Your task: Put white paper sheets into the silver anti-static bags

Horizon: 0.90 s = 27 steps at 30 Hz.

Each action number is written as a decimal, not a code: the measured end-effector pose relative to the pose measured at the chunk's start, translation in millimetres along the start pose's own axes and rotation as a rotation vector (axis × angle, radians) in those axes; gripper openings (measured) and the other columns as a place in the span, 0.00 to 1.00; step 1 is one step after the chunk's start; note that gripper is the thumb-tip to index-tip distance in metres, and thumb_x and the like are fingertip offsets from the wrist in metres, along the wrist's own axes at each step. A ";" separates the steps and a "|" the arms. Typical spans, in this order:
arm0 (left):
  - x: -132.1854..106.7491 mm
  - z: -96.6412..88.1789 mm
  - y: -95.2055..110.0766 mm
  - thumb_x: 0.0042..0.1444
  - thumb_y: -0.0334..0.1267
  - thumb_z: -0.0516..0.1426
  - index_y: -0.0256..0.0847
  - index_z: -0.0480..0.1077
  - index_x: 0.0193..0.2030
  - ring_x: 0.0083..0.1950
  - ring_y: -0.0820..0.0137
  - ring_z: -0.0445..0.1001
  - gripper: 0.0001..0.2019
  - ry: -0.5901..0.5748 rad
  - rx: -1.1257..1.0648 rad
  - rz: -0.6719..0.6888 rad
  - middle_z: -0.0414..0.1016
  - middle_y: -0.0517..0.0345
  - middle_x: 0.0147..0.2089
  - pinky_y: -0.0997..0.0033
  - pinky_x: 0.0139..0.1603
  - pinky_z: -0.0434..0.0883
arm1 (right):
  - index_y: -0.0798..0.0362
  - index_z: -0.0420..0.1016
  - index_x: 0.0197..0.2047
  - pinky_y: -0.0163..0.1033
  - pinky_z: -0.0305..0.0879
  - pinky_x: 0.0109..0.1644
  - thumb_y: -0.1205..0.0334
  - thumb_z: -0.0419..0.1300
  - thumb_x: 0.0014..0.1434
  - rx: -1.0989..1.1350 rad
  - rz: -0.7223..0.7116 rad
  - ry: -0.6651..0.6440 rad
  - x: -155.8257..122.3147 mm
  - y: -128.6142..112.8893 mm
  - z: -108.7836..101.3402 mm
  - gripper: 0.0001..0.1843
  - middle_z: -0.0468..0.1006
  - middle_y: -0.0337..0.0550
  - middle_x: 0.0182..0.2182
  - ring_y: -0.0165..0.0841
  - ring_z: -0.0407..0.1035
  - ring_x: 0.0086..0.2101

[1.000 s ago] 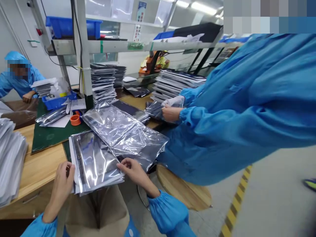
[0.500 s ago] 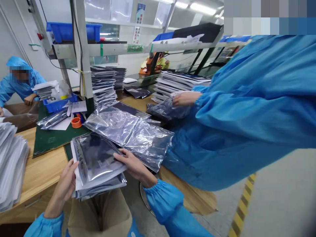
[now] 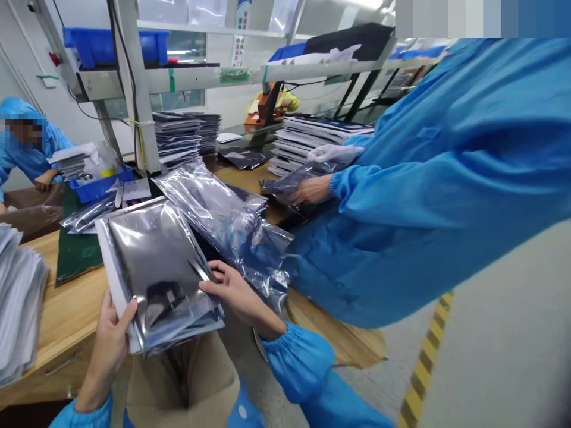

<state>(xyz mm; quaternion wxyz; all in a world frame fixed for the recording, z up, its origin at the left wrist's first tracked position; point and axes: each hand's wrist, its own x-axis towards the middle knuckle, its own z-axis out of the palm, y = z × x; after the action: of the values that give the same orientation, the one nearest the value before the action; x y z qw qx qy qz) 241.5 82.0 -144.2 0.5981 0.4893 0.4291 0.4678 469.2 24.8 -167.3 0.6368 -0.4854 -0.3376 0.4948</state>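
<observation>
Between my two hands is a small stack of flat packages in shiny clear plastic, with dark panels and white edges; the top plastic-wrapped package (image 3: 156,255) is tilted up and reflects light. My left hand (image 3: 113,330) grips the stack's lower left edge, thumb on top. On the right edge, my right hand (image 3: 234,291) pinches the stack between thumb and fingers. Right behind it lies a large clear plastic bag (image 3: 223,220), crumpled and glossy. The undersides of the packages and some fingertips are hidden.
A co-worker in a blue gown (image 3: 401,226) stands close on the right, handling a dark plastic bag (image 3: 289,181). Tall stacks of flat packages (image 3: 178,137) stand at the back. White sheets (image 3: 22,297) are piled at left. A blue bin (image 3: 100,184) sits on the green mat (image 3: 75,255).
My hands have tilted the stack up, its far edge rising and covering the orange tape roll. The co-worker's hand has moved lower, and a second, gloved hand now shows.
</observation>
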 end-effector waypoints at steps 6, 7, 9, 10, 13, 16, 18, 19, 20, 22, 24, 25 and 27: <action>29.5 24.1 -10.1 0.36 0.46 0.69 0.42 0.65 0.46 0.30 0.69 0.75 0.30 0.042 -0.089 -0.044 0.75 0.63 0.29 0.72 0.32 0.73 | 0.52 0.75 0.34 0.38 0.64 0.39 0.61 0.72 0.36 -0.110 -0.106 0.153 22.8 -2.3 -24.0 0.19 0.76 0.34 0.29 0.31 0.68 0.32; 31.9 23.3 -12.5 0.35 0.47 0.69 0.41 0.66 0.43 0.27 0.69 0.74 0.29 0.076 -0.102 -0.050 0.75 0.63 0.27 0.72 0.30 0.72 | 0.52 0.75 0.35 0.38 0.64 0.39 0.61 0.72 0.36 -0.116 -0.110 0.161 22.1 -2.0 -26.7 0.20 0.76 0.34 0.28 0.32 0.68 0.31; 34.7 18.4 -16.8 0.32 0.47 0.69 0.41 0.65 0.39 0.24 0.71 0.72 0.27 0.136 -0.105 -0.040 0.73 0.64 0.24 0.73 0.26 0.70 | 0.51 0.75 0.37 0.39 0.64 0.38 0.60 0.71 0.37 -0.112 -0.101 0.157 18.2 -0.4 -29.8 0.20 0.75 0.33 0.26 0.32 0.69 0.30; 35.4 15.3 -18.1 0.32 0.47 0.69 0.40 0.65 0.38 0.23 0.73 0.71 0.27 0.156 -0.095 -0.024 0.72 0.65 0.24 0.75 0.25 0.69 | 0.52 0.75 0.36 0.39 0.64 0.38 0.60 0.71 0.36 -0.107 -0.089 0.150 15.8 1.0 -30.6 0.20 0.75 0.33 0.26 0.32 0.69 0.30; 37.4 8.0 -18.8 0.33 0.46 0.69 0.40 0.66 0.37 0.22 0.76 0.68 0.25 0.193 -0.044 0.027 0.72 0.66 0.24 0.79 0.22 0.66 | 0.52 0.75 0.33 0.38 0.64 0.35 0.60 0.70 0.36 -0.097 -0.039 0.138 10.4 7.8 -32.5 0.18 0.76 0.34 0.27 0.31 0.69 0.28; 41.1 4.6 -18.0 0.34 0.43 0.68 0.42 0.66 0.36 0.21 0.76 0.67 0.22 0.209 0.012 0.063 0.71 0.67 0.24 0.81 0.20 0.63 | 0.54 0.76 0.35 0.38 0.63 0.33 0.59 0.69 0.36 -0.105 0.001 0.164 8.6 18.4 -36.3 0.19 0.75 0.34 0.27 0.30 0.67 0.27; 44.0 3.4 -19.9 0.36 0.43 0.67 0.42 0.67 0.36 0.21 0.76 0.66 0.20 0.207 0.075 0.097 0.70 0.67 0.24 0.81 0.19 0.62 | 0.55 0.77 0.35 0.38 0.62 0.32 0.60 0.69 0.36 -0.116 0.014 0.187 8.3 26.3 -39.2 0.20 0.74 0.34 0.25 0.29 0.66 0.26; 45.4 2.9 -21.7 0.38 0.44 0.66 0.42 0.67 0.36 0.20 0.76 0.66 0.19 0.200 0.115 0.116 0.70 0.67 0.24 0.80 0.19 0.62 | 0.55 0.77 0.35 0.38 0.61 0.32 0.61 0.70 0.35 -0.120 0.017 0.197 8.3 29.8 -40.5 0.19 0.74 0.34 0.24 0.29 0.66 0.26; 46.6 2.5 -23.8 0.39 0.44 0.65 0.43 0.67 0.37 0.20 0.76 0.66 0.19 0.188 0.156 0.132 0.71 0.67 0.24 0.80 0.19 0.62 | 0.55 0.78 0.35 0.38 0.61 0.32 0.61 0.70 0.35 -0.122 0.020 0.208 8.3 32.8 -41.6 0.19 0.73 0.33 0.24 0.29 0.65 0.25; 48.8 1.2 -28.0 0.41 0.45 0.64 0.43 0.66 0.38 0.21 0.75 0.67 0.18 0.152 0.228 0.141 0.71 0.66 0.25 0.79 0.20 0.63 | 0.56 0.78 0.34 0.38 0.60 0.32 0.62 0.69 0.36 -0.122 0.026 0.225 8.3 36.7 -43.2 0.18 0.72 0.32 0.22 0.28 0.64 0.24; 51.2 -1.8 -30.7 0.43 0.47 0.62 0.43 0.66 0.38 0.23 0.73 0.69 0.18 0.136 0.305 0.157 0.72 0.64 0.27 0.77 0.21 0.64 | 0.56 0.79 0.35 0.38 0.60 0.32 0.63 0.69 0.36 -0.116 0.026 0.244 8.0 37.9 -45.1 0.18 0.72 0.32 0.21 0.28 0.63 0.24; 52.7 -4.4 -31.2 0.44 0.47 0.61 0.43 0.66 0.39 0.25 0.71 0.71 0.17 0.149 0.348 0.184 0.73 0.62 0.28 0.76 0.22 0.65 | 0.55 0.79 0.35 0.37 0.59 0.32 0.63 0.69 0.36 -0.109 0.026 0.253 7.5 37.7 -46.5 0.18 0.72 0.32 0.22 0.28 0.63 0.24; 56.6 -12.4 -30.4 0.46 0.47 0.59 0.42 0.66 0.39 0.33 0.67 0.75 0.16 0.228 0.425 0.267 0.75 0.56 0.34 0.74 0.27 0.67 | 0.54 0.79 0.35 0.36 0.59 0.31 0.64 0.70 0.37 -0.082 0.039 0.252 5.7 36.0 -50.1 0.18 0.72 0.32 0.22 0.28 0.63 0.24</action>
<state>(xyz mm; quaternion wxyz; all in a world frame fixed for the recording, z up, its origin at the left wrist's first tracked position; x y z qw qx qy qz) 244.7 137.1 -179.2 0.3628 0.6003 0.5137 0.4941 505.5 17.4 -217.0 0.6440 -0.5759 -0.2655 0.4280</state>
